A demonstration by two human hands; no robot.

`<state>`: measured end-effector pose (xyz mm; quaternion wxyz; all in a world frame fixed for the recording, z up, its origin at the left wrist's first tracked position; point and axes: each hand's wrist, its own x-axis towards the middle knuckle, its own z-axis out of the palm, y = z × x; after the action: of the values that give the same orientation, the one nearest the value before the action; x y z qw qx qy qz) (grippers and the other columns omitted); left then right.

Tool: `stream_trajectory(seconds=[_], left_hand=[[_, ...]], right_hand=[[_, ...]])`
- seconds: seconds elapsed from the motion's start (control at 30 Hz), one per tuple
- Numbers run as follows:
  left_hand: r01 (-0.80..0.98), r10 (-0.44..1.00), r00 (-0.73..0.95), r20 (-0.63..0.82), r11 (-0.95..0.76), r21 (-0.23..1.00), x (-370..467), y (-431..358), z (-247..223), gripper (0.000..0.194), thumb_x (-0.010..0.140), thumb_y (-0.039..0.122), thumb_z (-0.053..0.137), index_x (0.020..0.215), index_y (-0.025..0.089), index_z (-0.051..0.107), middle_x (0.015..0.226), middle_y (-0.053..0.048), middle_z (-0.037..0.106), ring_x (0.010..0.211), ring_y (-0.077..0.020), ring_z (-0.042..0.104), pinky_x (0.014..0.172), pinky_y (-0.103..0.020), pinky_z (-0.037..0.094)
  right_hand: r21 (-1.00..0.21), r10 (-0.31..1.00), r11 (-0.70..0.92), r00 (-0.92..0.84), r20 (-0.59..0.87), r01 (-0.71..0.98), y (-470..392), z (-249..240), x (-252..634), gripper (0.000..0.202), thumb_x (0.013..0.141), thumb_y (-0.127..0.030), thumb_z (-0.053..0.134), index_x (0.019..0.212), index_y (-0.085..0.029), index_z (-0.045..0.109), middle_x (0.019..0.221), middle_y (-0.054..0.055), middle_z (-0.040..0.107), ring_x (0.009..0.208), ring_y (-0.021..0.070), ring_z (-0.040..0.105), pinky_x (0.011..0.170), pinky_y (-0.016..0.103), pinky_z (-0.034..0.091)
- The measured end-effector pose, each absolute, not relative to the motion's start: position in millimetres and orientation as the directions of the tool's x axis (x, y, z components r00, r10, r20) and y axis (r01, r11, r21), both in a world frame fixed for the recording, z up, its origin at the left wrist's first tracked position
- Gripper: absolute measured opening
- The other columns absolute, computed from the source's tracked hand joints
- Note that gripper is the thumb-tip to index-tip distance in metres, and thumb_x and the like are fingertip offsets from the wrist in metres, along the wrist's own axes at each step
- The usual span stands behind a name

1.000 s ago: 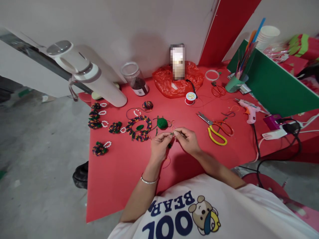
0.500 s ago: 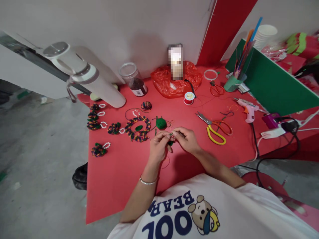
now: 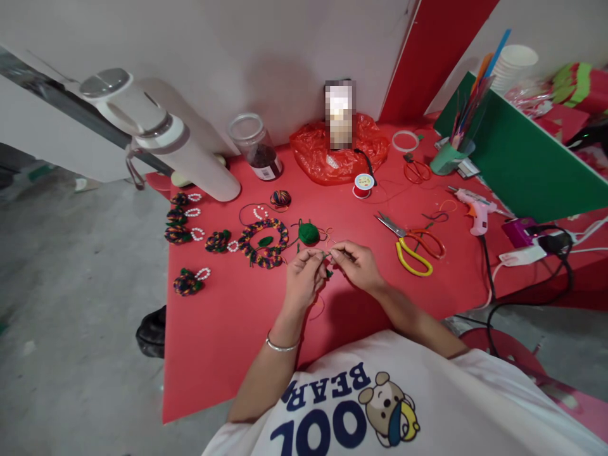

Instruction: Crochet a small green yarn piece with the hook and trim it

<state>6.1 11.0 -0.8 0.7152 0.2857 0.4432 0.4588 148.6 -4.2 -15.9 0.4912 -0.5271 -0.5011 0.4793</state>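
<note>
Close together over the red table, my left hand (image 3: 304,273) and my right hand (image 3: 355,263) both pinch a small piece of green yarn (image 3: 329,273), mostly covered by the fingers. A thin loose thread (image 3: 317,309) trails below them onto the tabletop. Just beyond the fingertips lies a ball of green yarn (image 3: 308,234). To its left rests a ring of multicoloured knitted yarn (image 3: 280,258) with a small green leaf-shaped piece (image 3: 265,242) inside it. A ball of multicoloured yarn (image 3: 280,199) sits farther back.
Yellow-and-red-handled scissors (image 3: 413,253) lie right of my hands. A pink glue gun (image 3: 477,212) and power strip (image 3: 520,255) are farther right. Several yarn pieces with white bead loops (image 3: 189,282) line the left edge, near a tall white bottle (image 3: 190,158). A thread spool (image 3: 363,186) stands behind.
The view has shifted slightly. My hands stay together at nearly the same spot, with only small finger movement on the green yarn.
</note>
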Motion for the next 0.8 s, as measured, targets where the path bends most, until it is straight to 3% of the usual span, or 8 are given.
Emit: stream_trajectory(seconds=[0.47, 0.8], left_hand=[[-0.344, 0.905, 0.18, -0.385, 0.425, 0.837, 6.8, 10.6, -2.8, 0.034, 0.066, 0.044, 0.084, 0.072, 0.016, 0.065, 0.043, 0.003, 0.058, 0.025, -0.003, 0.029, 0.027, -0.016, 0.02], [-0.313, 0.92, 0.161, -0.357, 0.39, 0.866, 8.2, 10.9, -7.8, 0.038, 0.069, 0.047, 0.083, 0.078, 0.015, 0.064, 0.05, 0.003, 0.062, 0.026, -0.0026, 0.031, 0.027, -0.016, 0.021]], right_hand=[[-0.996, 1.0, -0.009, 0.005, -0.009, 0.086, -4.1, -10.1, 150.5, 0.028, 0.093, -0.045, 0.062, 0.087, -0.019, 0.068, 0.068, 0.0, 0.067, 0.06, 0.0112, 0.061, 0.059, 0.022, 0.05], [-0.998, 1.0, 0.005, 0.022, 0.007, 0.063, -2.9, -15.2, 149.8, 0.025, 0.093, -0.043, 0.062, 0.09, -0.019, 0.071, 0.074, 0.002, 0.072, 0.066, 0.013, 0.066, 0.064, 0.024, 0.055]])
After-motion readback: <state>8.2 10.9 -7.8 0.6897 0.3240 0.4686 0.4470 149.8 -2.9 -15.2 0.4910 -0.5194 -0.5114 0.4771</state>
